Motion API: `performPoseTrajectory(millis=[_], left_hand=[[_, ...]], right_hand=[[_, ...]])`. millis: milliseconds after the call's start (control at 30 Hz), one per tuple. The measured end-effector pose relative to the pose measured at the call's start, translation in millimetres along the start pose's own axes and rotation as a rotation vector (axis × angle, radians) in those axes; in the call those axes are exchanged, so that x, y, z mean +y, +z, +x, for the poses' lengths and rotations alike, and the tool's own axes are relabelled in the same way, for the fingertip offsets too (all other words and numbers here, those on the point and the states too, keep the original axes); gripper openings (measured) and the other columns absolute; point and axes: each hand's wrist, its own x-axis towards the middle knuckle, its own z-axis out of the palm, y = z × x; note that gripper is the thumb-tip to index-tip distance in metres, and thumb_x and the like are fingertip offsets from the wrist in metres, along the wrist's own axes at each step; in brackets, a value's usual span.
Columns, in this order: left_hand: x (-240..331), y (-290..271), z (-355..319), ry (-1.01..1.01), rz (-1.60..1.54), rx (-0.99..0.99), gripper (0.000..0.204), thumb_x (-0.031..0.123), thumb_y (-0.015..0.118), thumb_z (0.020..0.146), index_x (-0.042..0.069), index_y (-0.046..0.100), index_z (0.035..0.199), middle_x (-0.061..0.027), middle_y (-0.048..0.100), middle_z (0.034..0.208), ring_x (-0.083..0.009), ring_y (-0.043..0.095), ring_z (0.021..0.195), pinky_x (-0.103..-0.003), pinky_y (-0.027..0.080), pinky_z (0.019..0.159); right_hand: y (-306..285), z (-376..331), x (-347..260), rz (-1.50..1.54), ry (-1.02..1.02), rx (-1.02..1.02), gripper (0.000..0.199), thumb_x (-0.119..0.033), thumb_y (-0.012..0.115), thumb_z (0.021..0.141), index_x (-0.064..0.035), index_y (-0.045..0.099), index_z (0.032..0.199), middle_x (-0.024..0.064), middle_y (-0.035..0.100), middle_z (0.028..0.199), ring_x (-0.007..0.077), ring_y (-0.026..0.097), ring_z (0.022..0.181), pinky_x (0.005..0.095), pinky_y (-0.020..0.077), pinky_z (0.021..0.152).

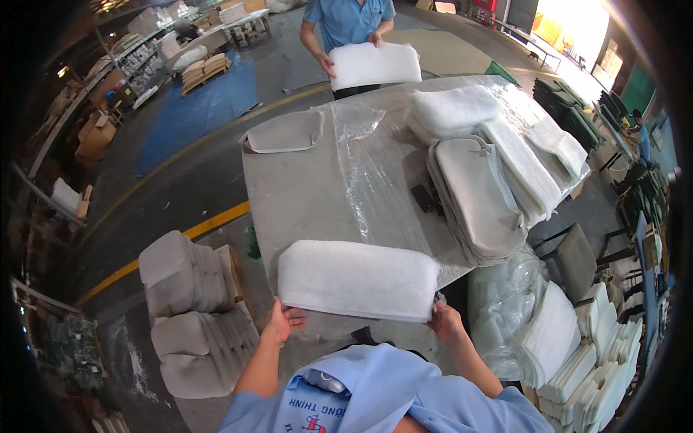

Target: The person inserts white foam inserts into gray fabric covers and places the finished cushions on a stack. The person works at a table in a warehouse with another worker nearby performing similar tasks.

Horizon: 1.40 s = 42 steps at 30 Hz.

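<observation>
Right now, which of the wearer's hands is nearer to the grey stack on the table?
Right. The right hand is at the right end of the nearest white pad, on the near side of the grey stack; the left hand is by the pad's left end, farther away.

A workshop or factory floor is indicated, with soft goods handled in quantity. Grey fabric pieces [476, 191] and white pads [357, 281] are laid out on a broad worktable [289, 191] partly covered by clear plastic; further grey stacks [206, 353] are kept alongside. The floor is marked by a yellow line [216, 219]; blue shirts [348, 20] are worn by two people.
</observation>
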Motion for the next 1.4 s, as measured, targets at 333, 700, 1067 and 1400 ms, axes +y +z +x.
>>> performPoseTrajectory(millis=[333, 700, 1067, 1400], left_hand=[[-71, 62, -99, -0.049, 0.083, -0.438, 0.054, 0.038, 0.06, 0.106, 0.008, 0.049, 0.15, -0.0165, 0.069, 0.121, -0.0251, 0.072, 0.101, -0.039, 0.059, 0.089], [-53, 75, -99, 0.15, -0.096, -0.535, 0.049, 0.005, 0.062, 0.103, 0.004, 0.046, 0.149, -0.0109, 0.067, 0.123, -0.022, 0.071, 0.11, -0.039, 0.06, 0.095], [39, -61, -28, 0.114, -0.245, -0.407, 0.033, 0.007, 0.068, 0.1, 0.002, 0.062, 0.132, -0.0115, 0.072, 0.115, -0.0263, 0.074, 0.109, -0.04, 0.063, 0.094], [112, -124, 108, 0.246, -0.29, -0.129, 0.013, 0.009, 0.069, 0.1, 0.0, 0.072, 0.108, -0.0087, 0.076, 0.096, -0.0168, 0.073, 0.083, -0.029, 0.061, 0.076]], right_hand=[[44, -83, 15, -0.953, -0.705, -0.155, 0.018, -0.019, 0.072, 0.1, -0.0034, 0.066, 0.108, 0.0133, 0.073, 0.109, 0.0274, 0.074, 0.096, 0.0351, 0.0572, 0.081], [199, -107, 16, -1.304, -1.095, -0.703, 0.032, -0.015, 0.087, 0.08, -0.0039, 0.069, 0.104, 0.0227, 0.058, 0.142, 0.0414, 0.065, 0.122, 0.0462, 0.0568, 0.098], [371, -41, 50, -1.319, -1.019, -0.893, 0.019, -0.001, 0.076, 0.084, -0.0058, 0.073, 0.103, 0.017, 0.067, 0.131, 0.0367, 0.073, 0.105, 0.0435, 0.0613, 0.087], [480, -6, 58, -1.375, -0.927, -0.591, 0.044, -0.013, 0.084, 0.082, -0.0123, 0.069, 0.124, 0.0174, 0.058, 0.145, 0.0419, 0.055, 0.133, 0.0505, 0.0443, 0.112]])
